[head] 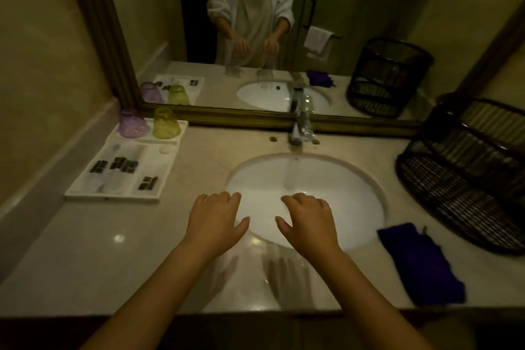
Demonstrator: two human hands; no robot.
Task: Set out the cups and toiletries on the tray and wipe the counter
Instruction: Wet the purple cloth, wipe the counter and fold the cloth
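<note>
Both hands, left hand [215, 217] and right hand [308, 219], hover empty with fingers loosely spread; purple cup [132, 123] and yellow cup [166, 123] stand inverted on the white tray [85, 187].

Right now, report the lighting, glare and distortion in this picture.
Head view: dim, yellowish light; the sink is the brightest patch; small glare spots on the counter; soft shadows under the left hand and right hand; wide-angle bending tilts the mirror frame and basket; tray packet print too blurred to read.
</note>
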